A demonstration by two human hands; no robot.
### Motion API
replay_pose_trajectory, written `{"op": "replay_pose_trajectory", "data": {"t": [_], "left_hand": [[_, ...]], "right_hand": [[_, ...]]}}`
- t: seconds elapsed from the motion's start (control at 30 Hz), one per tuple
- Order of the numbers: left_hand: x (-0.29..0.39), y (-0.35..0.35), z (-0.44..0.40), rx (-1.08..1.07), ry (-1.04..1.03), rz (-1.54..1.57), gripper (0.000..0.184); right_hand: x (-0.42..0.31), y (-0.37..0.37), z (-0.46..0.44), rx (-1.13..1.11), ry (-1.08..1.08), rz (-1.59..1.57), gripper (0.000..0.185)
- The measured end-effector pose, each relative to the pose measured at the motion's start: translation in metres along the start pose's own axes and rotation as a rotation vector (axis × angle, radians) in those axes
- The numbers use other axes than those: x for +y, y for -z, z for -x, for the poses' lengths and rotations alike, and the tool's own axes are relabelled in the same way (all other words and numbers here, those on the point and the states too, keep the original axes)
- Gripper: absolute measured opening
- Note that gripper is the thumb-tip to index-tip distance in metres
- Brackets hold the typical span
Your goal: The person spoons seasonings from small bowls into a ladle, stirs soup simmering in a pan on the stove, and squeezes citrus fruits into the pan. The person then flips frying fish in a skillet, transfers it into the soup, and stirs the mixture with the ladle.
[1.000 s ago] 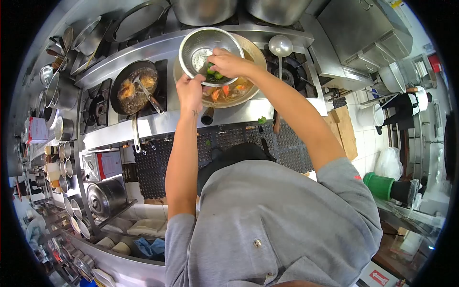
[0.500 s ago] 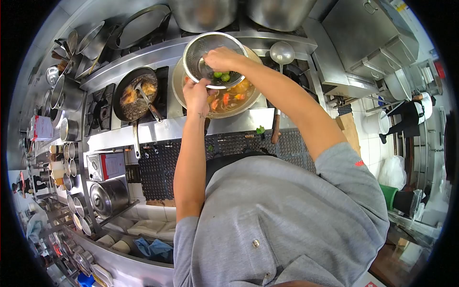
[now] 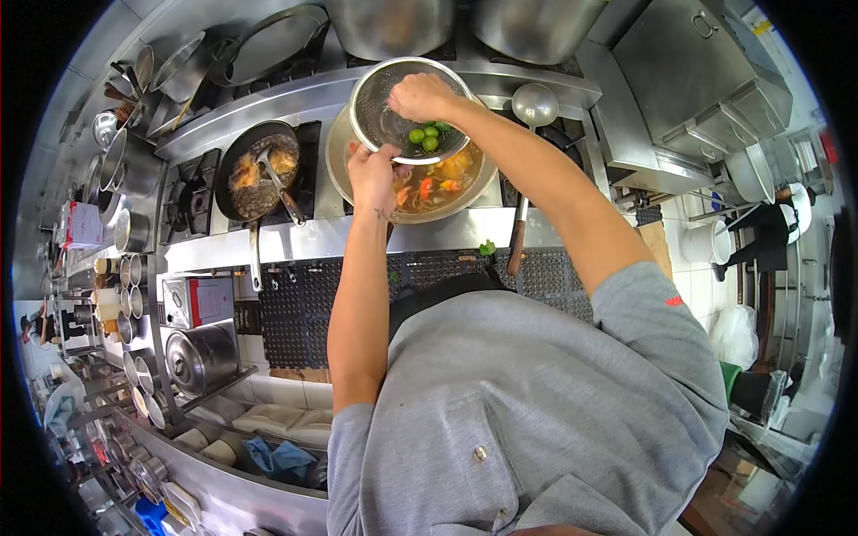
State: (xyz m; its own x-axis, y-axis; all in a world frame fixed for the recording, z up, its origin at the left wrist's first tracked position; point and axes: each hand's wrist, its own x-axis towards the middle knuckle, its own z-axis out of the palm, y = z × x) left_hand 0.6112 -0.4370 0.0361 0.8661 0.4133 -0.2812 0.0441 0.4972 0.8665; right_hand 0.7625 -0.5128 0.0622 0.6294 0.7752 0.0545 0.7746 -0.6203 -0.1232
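Underfoot: a black perforated rubber mat point(image 3: 299, 313) is lying flat.
Right side: square white floor tiles point(image 3: 702, 298) are showing.
Upper right: a boxy stainless-steel cabinet point(image 3: 670, 76) is standing.
Upper left: a pale tiled wall point(image 3: 100, 58) is rising.
Light: bright glare is striking the long silver steel stove front point(image 3: 201, 253).

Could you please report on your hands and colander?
Left hand gripping colander rim above pan.
Right hand curled over colander, grasp unclear.
Green fruits in colander.
Right forearm across pan.
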Motion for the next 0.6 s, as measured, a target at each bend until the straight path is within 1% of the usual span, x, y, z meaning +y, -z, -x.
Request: {"op": "replay_pose_trajectory", "data": {"t": [0.13, 0.2, 0.23, 0.3, 0.33, 0.4, 0.43, 0.53, 0.57, 0.6], "left_hand": [[-0.003, 0.002, -0.001, 0.015, 0.008, -0.017, 0.012], [-0.004, 0.002, -0.001, 0.012, 0.010, -0.007, 0.012], [-0.004, 0.002, -0.001, 0.008, 0.011, 0.002, 0.012], [-0.005, 0.003, -0.001, 0.003, 0.009, -0.002, 0.012], [-0.006, 0.003, -0.001, -0.001, 0.008, -0.006, 0.012], [-0.006, 0.004, -0.003, 0.014, 0.009, -0.007, 0.011], [-0.006, 0.004, -0.004, 0.024, 0.012, -0.011, 0.011], [-0.012, 0.005, -0.009, 0.037, 0.005, -0.051, 0.012], [-0.011, 0.004, -0.009, 0.037, 0.004, -0.050, 0.012], [-0.011, 0.005, -0.007, 0.037, 0.010, -0.021, 0.012]], "right_hand": [[0.010, -0.014, -0.003, -0.055, 0.068, 0.064, 0.033], [0.012, -0.016, 0.000, 0.068, 0.182, 0.001, 0.028], [0.013, -0.015, 0.001, 0.067, 0.182, 0.001, 0.028], [-0.002, 0.003, 0.015, -0.058, 0.118, 0.142, 0.020], [-0.007, 0.003, 0.021, -0.061, 0.121, 0.142, 0.020], [-0.013, 0.001, 0.031, -0.078, 0.272, 0.128, 0.019], [-0.014, -0.005, 0.034, -0.100, 0.298, 0.195, 0.017], [-0.007, -0.019, 0.029, -0.142, 0.334, 0.125, 0.021], [-0.008, -0.018, 0.027, -0.192, 0.237, 0.016, 0.025], [-0.004, -0.018, 0.024, -0.191, 0.241, 0.018, 0.025]]}}
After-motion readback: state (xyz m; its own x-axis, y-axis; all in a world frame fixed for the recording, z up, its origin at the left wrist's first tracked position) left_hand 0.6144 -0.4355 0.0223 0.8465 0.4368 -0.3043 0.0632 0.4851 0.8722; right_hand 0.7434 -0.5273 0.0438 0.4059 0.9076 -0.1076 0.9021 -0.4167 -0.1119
